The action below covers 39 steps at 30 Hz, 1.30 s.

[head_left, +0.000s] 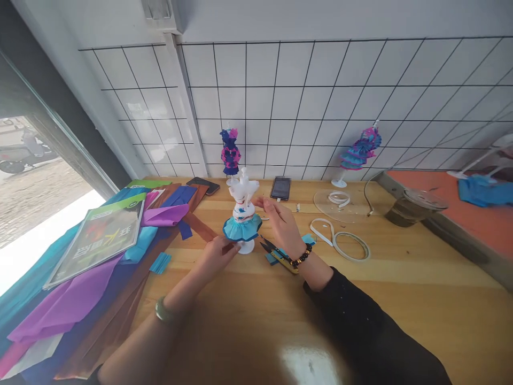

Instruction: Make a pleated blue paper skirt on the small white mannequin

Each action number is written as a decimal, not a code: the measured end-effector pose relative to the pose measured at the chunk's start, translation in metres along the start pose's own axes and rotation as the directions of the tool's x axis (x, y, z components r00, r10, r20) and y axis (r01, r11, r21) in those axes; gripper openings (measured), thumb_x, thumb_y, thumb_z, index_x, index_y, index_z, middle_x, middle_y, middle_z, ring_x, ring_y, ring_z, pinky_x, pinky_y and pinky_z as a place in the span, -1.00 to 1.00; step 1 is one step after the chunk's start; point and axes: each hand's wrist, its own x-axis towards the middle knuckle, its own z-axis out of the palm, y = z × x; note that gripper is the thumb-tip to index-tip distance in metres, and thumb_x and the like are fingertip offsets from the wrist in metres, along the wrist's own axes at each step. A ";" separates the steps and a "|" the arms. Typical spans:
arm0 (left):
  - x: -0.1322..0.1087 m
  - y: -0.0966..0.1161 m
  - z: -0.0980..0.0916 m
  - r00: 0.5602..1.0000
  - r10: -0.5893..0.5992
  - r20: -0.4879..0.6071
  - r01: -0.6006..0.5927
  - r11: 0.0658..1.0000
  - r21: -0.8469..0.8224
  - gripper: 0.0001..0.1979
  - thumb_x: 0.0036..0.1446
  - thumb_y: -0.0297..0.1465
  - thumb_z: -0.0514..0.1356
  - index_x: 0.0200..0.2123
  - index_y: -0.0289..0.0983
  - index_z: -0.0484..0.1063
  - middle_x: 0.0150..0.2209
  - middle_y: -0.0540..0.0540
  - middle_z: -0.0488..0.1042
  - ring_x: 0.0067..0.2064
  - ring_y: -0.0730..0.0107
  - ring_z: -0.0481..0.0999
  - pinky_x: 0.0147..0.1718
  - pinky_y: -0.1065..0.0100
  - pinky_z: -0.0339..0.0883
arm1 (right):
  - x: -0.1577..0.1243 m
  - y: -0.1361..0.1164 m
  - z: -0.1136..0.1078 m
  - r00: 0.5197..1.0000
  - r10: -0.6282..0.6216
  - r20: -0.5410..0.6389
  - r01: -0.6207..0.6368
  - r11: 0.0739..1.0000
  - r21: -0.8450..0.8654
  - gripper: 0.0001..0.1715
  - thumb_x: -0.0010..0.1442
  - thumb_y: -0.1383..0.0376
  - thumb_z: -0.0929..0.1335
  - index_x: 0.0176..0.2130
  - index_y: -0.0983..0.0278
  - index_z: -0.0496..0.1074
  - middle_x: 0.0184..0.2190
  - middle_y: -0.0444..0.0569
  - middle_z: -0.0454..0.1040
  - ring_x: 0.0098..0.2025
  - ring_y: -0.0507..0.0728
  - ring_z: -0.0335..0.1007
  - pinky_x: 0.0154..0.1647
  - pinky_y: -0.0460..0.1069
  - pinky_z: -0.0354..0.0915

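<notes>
A small white mannequin (pixel 244 188) stands upright on a round white base (pixel 246 247) in the middle of the table. Round its waist is a light blue ruffled paper skirt (pixel 241 229) with a darker hem. My left hand (pixel 216 255) has its fingers closed at the lower left, where hem and base meet; the exact grip is partly hidden. To the right of the mannequin, my right hand (pixel 284 224) is raised with fingers stretched out and nothing visible in them. Under that wrist lie yellow-handled scissors (pixel 286 261), with blue paper scraps (pixel 271 259) beside them.
Crepe paper sheets (pixel 72 305) and a printed packet (pixel 98 238) cover the left side. Two dressed mannequins (pixel 230 152) (pixel 360 149) stand by the tiled wall. Phones (pixel 280 188) (pixel 204 185), white tape (pixel 352 247) and a dark cup (pixel 414 207) lie around.
</notes>
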 end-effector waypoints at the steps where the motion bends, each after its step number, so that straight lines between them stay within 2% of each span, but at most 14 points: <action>1: 0.000 0.000 0.000 1.000 0.000 0.006 0.000 1.000 0.008 -0.72 0.06 -0.18 0.15 -0.40 -0.25 0.54 -0.48 -0.07 0.50 -0.37 0.28 0.45 -0.38 0.38 0.25 | 0.000 0.001 -0.004 1.000 0.004 -0.023 -0.004 1.000 -0.025 -0.48 0.25 0.01 0.20 -0.01 0.29 0.42 -0.12 0.09 0.54 0.00 0.17 0.41 0.08 0.13 0.25; 5: 0.001 -0.003 -0.002 1.000 -0.013 0.007 0.013 1.000 0.027 -0.65 0.14 -0.17 0.05 -0.43 -0.27 0.51 -0.45 -0.08 0.49 -0.37 0.30 0.42 -0.39 0.38 0.21 | -0.005 0.007 -0.035 0.996 0.060 -0.070 -0.077 0.957 -0.281 -0.51 0.26 0.08 0.18 0.01 0.31 0.39 -0.25 0.03 0.59 -0.13 0.12 0.49 -0.04 0.06 0.31; 9: -0.001 -0.002 -0.005 0.999 -0.031 0.009 0.030 0.999 0.033 -0.60 0.17 -0.15 0.00 -0.50 -0.27 0.46 -0.46 -0.08 0.46 -0.38 0.31 0.41 -0.41 0.38 0.18 | -0.027 0.019 -0.087 0.973 0.154 -0.172 -0.219 0.851 -0.477 -0.51 0.20 0.00 0.21 -0.31 0.34 0.47 -0.45 0.03 0.58 -0.37 0.13 0.49 -0.30 -0.01 0.33; 12: -0.005 0.001 -0.005 0.998 -0.056 0.033 0.055 0.998 0.038 -0.52 0.20 -0.12 -0.04 -0.62 -0.27 0.35 -0.56 -0.06 0.41 -0.48 0.36 0.37 -0.47 0.39 0.15 | -0.047 0.027 -0.131 0.940 0.207 -0.273 -0.336 0.710 -0.619 -0.40 0.21 -0.07 0.14 -0.51 0.30 0.40 -0.56 0.03 0.51 -0.46 0.13 0.43 -0.42 -0.03 0.22; 15: -0.009 0.003 -0.003 0.993 -0.097 0.070 0.091 0.993 0.079 -0.46 0.18 -0.07 -0.04 -0.74 -0.24 0.13 -0.72 0.03 0.18 -0.61 0.45 0.19 -0.59 0.40 0.00 | -0.063 0.031 -0.162 0.906 0.268 -0.326 -0.421 0.521 -0.743 -0.36 0.22 -0.08 0.10 -0.59 0.27 0.35 -0.56 0.07 0.48 -0.48 0.15 0.39 -0.48 -0.02 0.11; 17: -0.011 0.006 0.000 0.987 -0.102 0.121 0.086 0.987 0.133 -0.45 0.16 -0.05 -0.03 -0.75 -0.23 -0.01 -0.73 0.07 0.00 -0.64 0.51 0.03 -0.62 0.39 -0.13 | -0.069 0.035 -0.171 0.885 0.313 -0.344 -0.451 0.397 -0.799 -0.40 0.18 -0.08 0.15 -0.60 0.27 0.36 -0.55 0.10 0.48 -0.45 0.18 0.39 -0.49 -0.02 0.06; 19: -0.014 0.009 0.003 0.978 -0.065 0.198 0.030 0.984 0.176 -0.45 0.18 -0.06 -0.05 -0.73 -0.24 -0.06 -0.70 0.08 -0.08 -0.63 0.52 -0.06 -0.61 0.37 -0.19 | -0.069 0.039 -0.171 0.866 0.358 -0.349 -0.461 0.300 -0.835 -0.43 0.16 -0.07 0.19 -0.59 0.26 0.39 -0.52 0.12 0.50 -0.40 0.21 0.41 -0.49 -0.01 0.06; 22: -0.018 0.016 0.008 0.947 0.021 0.321 -0.087 0.978 0.192 -0.47 0.20 -0.10 -0.08 -0.73 -0.25 -0.02 -0.70 0.07 -0.04 -0.61 0.52 -0.05 -0.59 0.36 -0.15 | -0.062 0.049 -0.165 0.840 0.406 -0.360 -0.465 0.196 -0.863 -0.47 0.17 -0.02 0.20 -0.53 0.27 0.45 -0.44 0.15 0.53 -0.33 0.24 0.45 -0.45 -0.01 0.12; 25: -0.020 0.021 0.013 0.919 0.076 0.386 -0.158 0.969 0.187 -0.48 0.22 -0.14 -0.08 -0.73 -0.26 0.03 -0.71 0.07 0.01 -0.61 0.53 -0.01 -0.58 0.37 -0.12 | -0.053 0.056 -0.161 0.819 0.417 -0.394 -0.480 0.121 -0.869 -0.55 0.17 0.09 0.22 -0.49 0.32 0.49 -0.38 0.23 0.54 -0.29 0.26 0.48 -0.41 0.01 0.17; 29: -0.022 0.020 0.017 0.920 0.103 0.378 -0.195 0.957 0.213 -0.51 0.21 -0.18 -0.06 -0.71 -0.26 0.01 -0.69 0.08 -0.01 -0.60 0.53 0.00 -0.56 0.36 -0.12 | -0.051 0.057 -0.165 0.831 0.389 -0.398 -0.467 0.100 -0.878 -0.66 0.12 0.23 0.25 -0.55 0.32 0.46 -0.43 0.22 0.54 -0.34 0.24 0.48 -0.44 0.00 0.18; 31: -0.022 0.019 0.018 0.923 0.116 0.366 -0.213 0.948 0.236 -0.52 0.21 -0.19 -0.05 -0.70 -0.26 0.00 -0.68 0.08 -0.04 -0.60 0.53 -0.01 -0.55 0.36 -0.13 | -0.054 0.053 -0.167 0.861 0.343 -0.377 -0.438 0.121 -0.891 -0.68 0.12 0.25 0.24 -0.55 0.32 0.44 -0.48 0.19 0.52 -0.38 0.23 0.47 -0.46 0.00 0.18; 34: -0.022 0.018 0.020 0.923 0.154 0.354 -0.253 0.933 0.254 -0.53 0.21 -0.22 -0.04 -0.70 -0.27 0.00 -0.68 0.09 -0.05 -0.60 0.53 -0.01 -0.54 0.36 -0.11 | -0.059 0.044 -0.167 0.922 0.221 -0.317 -0.358 0.182 -0.916 -0.68 0.20 0.23 0.19 -0.39 0.34 0.43 -0.46 0.16 0.52 -0.41 0.21 0.46 -0.45 0.01 0.20; 36: -0.022 0.020 0.021 0.921 0.193 0.338 -0.288 0.922 0.258 -0.53 0.22 -0.24 -0.03 -0.71 -0.27 0.03 -0.68 0.09 -0.01 -0.59 0.53 0.03 -0.53 0.37 -0.07 | -0.061 0.038 -0.161 0.964 0.123 -0.234 -0.258 0.243 -0.935 -0.68 0.25 0.22 0.17 -0.28 0.34 0.40 -0.38 0.15 0.53 -0.33 0.20 0.47 -0.36 0.04 0.26; 39: -0.023 0.025 0.020 0.915 0.256 0.311 -0.340 0.905 0.256 -0.55 0.21 -0.25 0.00 -0.70 -0.27 0.16 -0.69 0.05 0.14 -0.58 0.51 0.15 -0.52 0.39 0.00 | -0.064 0.029 -0.146 0.998 0.002 -0.056 -0.054 0.332 -0.942 -0.76 0.26 0.22 0.20 -0.26 0.30 0.36 -0.28 0.08 0.54 -0.20 0.13 0.46 -0.05 0.06 0.27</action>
